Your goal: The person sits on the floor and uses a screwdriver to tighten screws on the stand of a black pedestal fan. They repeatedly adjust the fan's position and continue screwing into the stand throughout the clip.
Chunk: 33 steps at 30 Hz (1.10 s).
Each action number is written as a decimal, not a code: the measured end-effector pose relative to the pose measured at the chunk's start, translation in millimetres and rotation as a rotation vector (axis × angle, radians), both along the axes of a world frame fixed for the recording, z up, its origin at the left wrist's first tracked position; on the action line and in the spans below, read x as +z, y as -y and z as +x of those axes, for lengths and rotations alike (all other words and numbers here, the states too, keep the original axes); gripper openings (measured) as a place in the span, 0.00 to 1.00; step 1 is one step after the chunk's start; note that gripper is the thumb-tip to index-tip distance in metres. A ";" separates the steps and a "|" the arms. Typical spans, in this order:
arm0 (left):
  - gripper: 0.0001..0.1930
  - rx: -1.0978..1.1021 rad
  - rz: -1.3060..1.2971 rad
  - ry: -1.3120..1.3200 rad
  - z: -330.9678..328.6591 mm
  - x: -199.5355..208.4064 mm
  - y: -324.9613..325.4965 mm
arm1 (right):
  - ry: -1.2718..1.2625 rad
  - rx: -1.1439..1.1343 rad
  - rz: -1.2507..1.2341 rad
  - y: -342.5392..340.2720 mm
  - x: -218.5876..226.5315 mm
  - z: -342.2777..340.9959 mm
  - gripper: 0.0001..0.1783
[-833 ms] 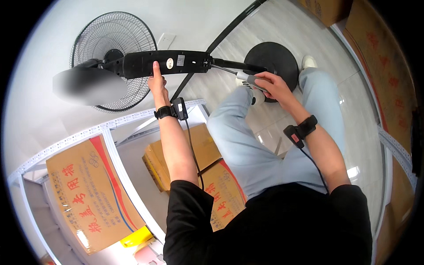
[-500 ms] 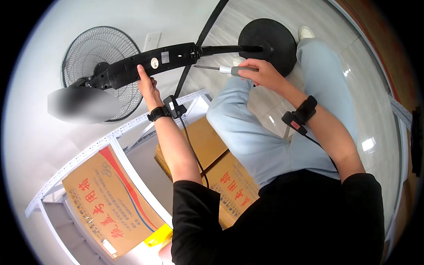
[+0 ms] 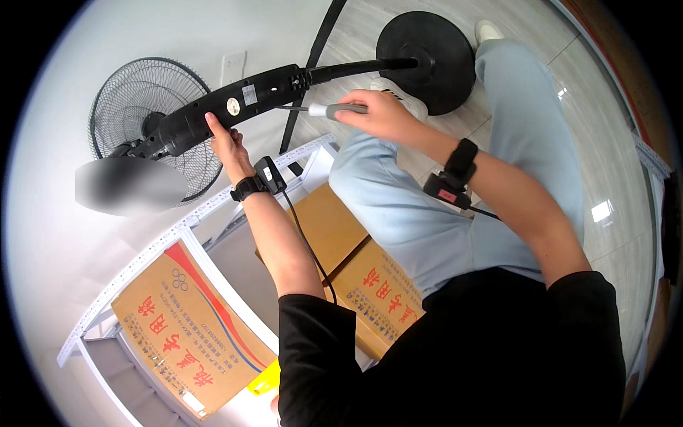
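Note:
A black standing fan reaches across the top of the head view. Its long housing (image 3: 196, 117) has screw holes and two labels, and a wire grille (image 3: 117, 107) is at the left end. My left hand (image 3: 229, 148) grips the housing from its near edge, thumb lying on top. In my right hand (image 3: 384, 116) is a screwdriver (image 3: 324, 111) with a grey and white handle, its shaft pointing left. The screwdriver's tip is at the near edge of the housing; whether it touches, I cannot tell. A thin pole (image 3: 356, 69) joins the housing to the round black base (image 3: 455, 64).
A white metal rack (image 3: 186, 231) holds a printed cardboard box (image 3: 181, 334) at lower left. More cardboard boxes (image 3: 324, 224) are beside my legs (image 3: 398, 199). A wall socket (image 3: 233, 67) is behind the fan. My shoe (image 3: 402, 96) is next to the base.
My right hand has moved left with the screwdriver, from near the pole joint to the housing's near edge. The fan and my left hand have shifted slightly left in the picture.

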<state>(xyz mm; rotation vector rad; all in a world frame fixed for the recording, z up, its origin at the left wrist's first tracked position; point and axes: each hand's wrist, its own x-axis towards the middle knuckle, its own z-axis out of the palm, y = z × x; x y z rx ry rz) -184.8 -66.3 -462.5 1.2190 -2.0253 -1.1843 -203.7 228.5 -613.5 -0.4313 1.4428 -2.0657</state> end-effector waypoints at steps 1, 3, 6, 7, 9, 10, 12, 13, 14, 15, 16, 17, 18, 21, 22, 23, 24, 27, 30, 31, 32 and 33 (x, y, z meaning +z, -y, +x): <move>0.29 -0.002 0.002 0.001 1.2 -0.6 1.3 | 0.026 0.033 0.025 0.4 11.9 0.0 0.19; 0.29 -0.013 0.001 0.001 -0.7 -0.9 1.2 | 0.053 0.033 0.024 10.5 21.6 0.7 0.21; 0.27 -0.013 0.032 -0.055 -0.4 -2.9 0.3 | 0.027 0.019 0.028 18.4 30.3 2.3 0.20; 0.27 -0.006 0.024 -0.051 -0.5 -3.3 0.0 | 0.034 0.031 0.044 19.6 32.4 2.2 0.20; 0.27 0.010 0.007 -0.046 0.6 -3.6 0.5 | 0.045 0.057 0.074 21.9 36.3 1.5 0.19; 0.27 0.010 0.006 -0.047 1.3 -3.2 0.8 | 0.047 0.051 0.071 24.5 36.8 2.0 0.20; 0.27 0.005 0.005 -0.053 0.9 -3.3 0.3 | 0.050 0.033 0.066 30.2 36.1 3.2 0.20; 0.27 0.002 0.007 -0.056 0.9 -3.7 -0.2 | 0.039 0.012 0.064 32.9 35.8 3.5 0.20; 0.27 -0.001 0.008 -0.060 0.0 -4.1 -2.0 | 0.028 -0.010 0.063 35.4 36.5 2.9 0.20; 0.27 -0.004 0.010 -0.064 -0.7 -4.1 -3.9 | 0.016 -0.032 0.061 37.8 37.5 2.3 0.21; 0.27 -0.021 0.012 -0.056 -1.2 -3.5 -6.0 | 0.010 -0.042 0.066 40.3 38.7 1.9 0.21; 0.27 -0.036 0.012 -0.048 -0.1 -3.0 -5.7 | 0.002 -0.050 0.068 42.6 41.2 1.4 0.21; 0.27 -0.051 0.013 -0.040 0.4 -2.2 -5.5 | -0.006 -0.058 0.071 44.6 43.6 0.6 0.21; 0.26 -0.031 0.006 -0.043 -0.4 -2.7 -8.7 | -0.016 0.002 0.160 41.8 58.8 -2.9 0.21; 0.26 -0.034 0.007 -0.047 -1.1 -4.3 -10.8 | -0.026 0.020 0.191 39.8 65.4 -4.7 0.21; 0.26 -0.019 -0.023 -0.061 -3.9 -4.7 -11.2 | -0.041 0.034 0.217 37.4 75.5 -8.2 0.21; 0.26 -0.016 -0.040 -0.064 -3.2 -4.5 -12.4 | -0.056 0.047 0.245 36.6 83.2 -10.8 0.21; 0.25 -0.023 -0.056 -0.065 -2.4 -6.4 -16.1 | -0.194 -0.004 0.290 41.9 94.5 -13.0 0.20; 0.24 -0.025 -0.098 -0.054 -3.3 -6.8 -19.7 | -0.383 0.039 0.386 37.4 108.2 -13.4 0.18; 0.23 -0.024 -0.093 -0.063 -4.1 -5.7 -20.2 | -0.520 -0.023 0.393 39.6 104.9 -7.5 0.18; 0.23 -0.032 -0.089 -0.076 -4.6 -5.1 -23.4 | -0.652 -0.084 0.401 38.1 105.4 -4.9 0.18; 0.22 -0.029 -0.083 -0.061 -4.3 -5.2 -22.1 | -0.644 -0.074 0.401 37.2 105.5 -4.8 0.18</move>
